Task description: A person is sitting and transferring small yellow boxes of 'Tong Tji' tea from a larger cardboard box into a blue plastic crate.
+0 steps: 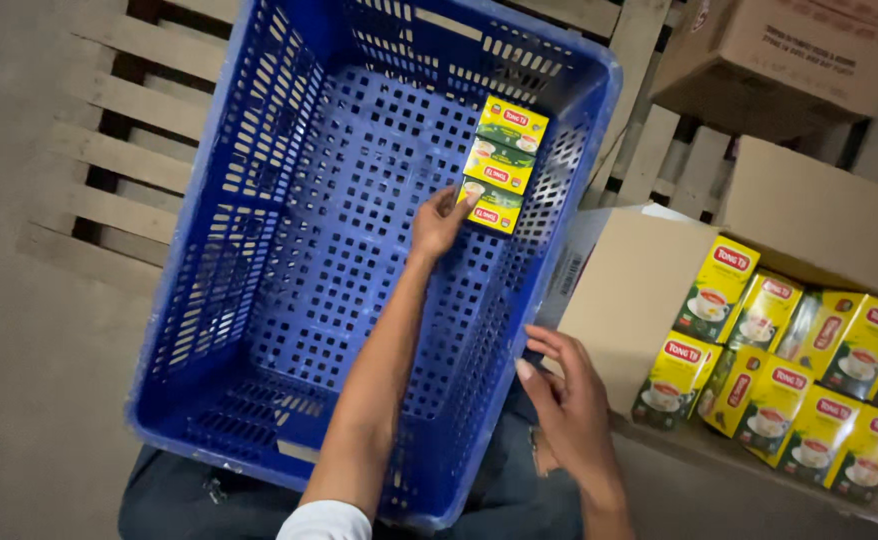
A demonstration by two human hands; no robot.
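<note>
**Hand Positions at the Blue Crate**

Wooden pallet slats (pixel 119 150) on a grey floor form the background, and the blue crate (pixel 259 300) rests on them as the reference landmark.

Head view:

1. Crate. Blue plastic, rectangular, with perforated floor and slotted walls. It sits in front of the person's knees.

2. Tea boxes in the crate (pixel 500 165). Three small cartons lie flat in a row against the crate's far right wall. Each is yellow with a green band, a red oval label and a picture of a cup.

3. Left hand (pixel 441 222). The forearm reaches across the crate floor. The fingertips rest on the nearest carton of the row, with the fingers loosely extended, not wrapped around it.

4. Right hand (pixel 569 400). It hovers just outside the crate's right wall, fingers spread and slightly curled, holding nothing.

5. Cardboard carton (pixel 624 300). Open, just right of the crate. It holds more tea boxes (pixel 789 360) of the same yellow and green pattern, packed upright and leaning in two rows.

6. Second cardboard box (pixel 789 50). Closed, beyond the crate's far right corner.
</note>
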